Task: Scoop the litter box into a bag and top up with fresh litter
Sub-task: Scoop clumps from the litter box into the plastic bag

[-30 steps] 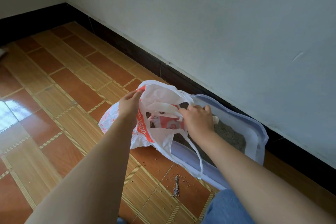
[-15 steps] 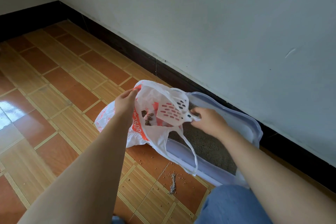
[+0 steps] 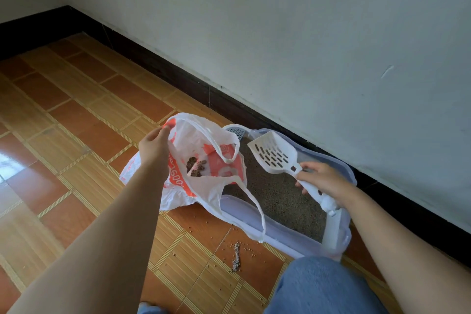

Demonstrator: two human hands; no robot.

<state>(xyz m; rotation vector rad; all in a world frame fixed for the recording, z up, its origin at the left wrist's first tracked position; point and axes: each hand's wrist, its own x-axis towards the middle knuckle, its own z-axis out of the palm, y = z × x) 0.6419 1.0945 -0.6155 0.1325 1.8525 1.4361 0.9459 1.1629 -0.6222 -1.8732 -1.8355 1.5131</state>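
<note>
Fingers (image 3: 309, 166) of right hand (image 3: 322, 181) curled round scoop (image 3: 274, 155) handle over litter box (image 3: 288, 239), left hand (image 3: 153, 146) pinching bag (image 3: 216, 160) rim, forearms outstretched

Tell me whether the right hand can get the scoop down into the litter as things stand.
Probably yes. The right hand holds the scoop above the open litter; the left hand holds the bag aside, only its handle loop crossing the box rim.

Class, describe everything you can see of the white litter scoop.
The scoop is white plastic, with a squared, raised-edge head pierced by rows of oval slots and a flat handle with holes. It looks empty. The right hand grips the handle, holding it tilted above the litter box, head toward the wall, beside the bag.
</note>
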